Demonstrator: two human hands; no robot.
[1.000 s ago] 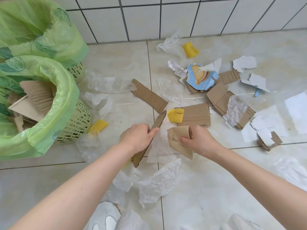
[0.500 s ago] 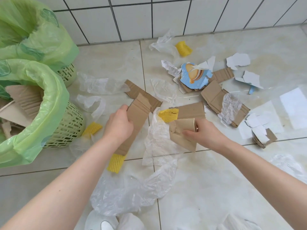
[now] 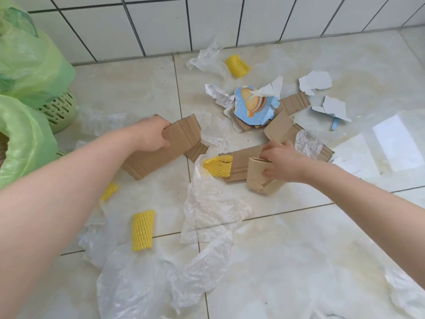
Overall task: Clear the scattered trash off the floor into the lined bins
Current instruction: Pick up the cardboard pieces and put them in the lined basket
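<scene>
My left hand [image 3: 150,135] grips a long brown cardboard strip [image 3: 161,153], held flat over another cardboard strip [image 3: 197,150] lying on the floor. My right hand [image 3: 279,161] holds a folded brown cardboard piece [image 3: 258,178] and its fingers touch a flat cardboard sheet [image 3: 241,161] with a yellow foam net [image 3: 218,165] on its left end. Two bins with green liners stand at the left edge: the near bin [image 3: 25,139] and the far bin [image 3: 34,65].
More cardboard, a blue printed wrapper [image 3: 255,107] and white paper scraps [image 3: 316,81] lie beyond my right hand. Clear plastic film [image 3: 211,208] and yellow foam nets [image 3: 142,230] cover the floor near me. A white tiled wall [image 3: 207,21] closes the back.
My left hand has carried its cardboard strip forward and turned it flat over the strip on the floor. The yellow foam net dropped off it. My right hand reached forward onto the flat sheet.
</scene>
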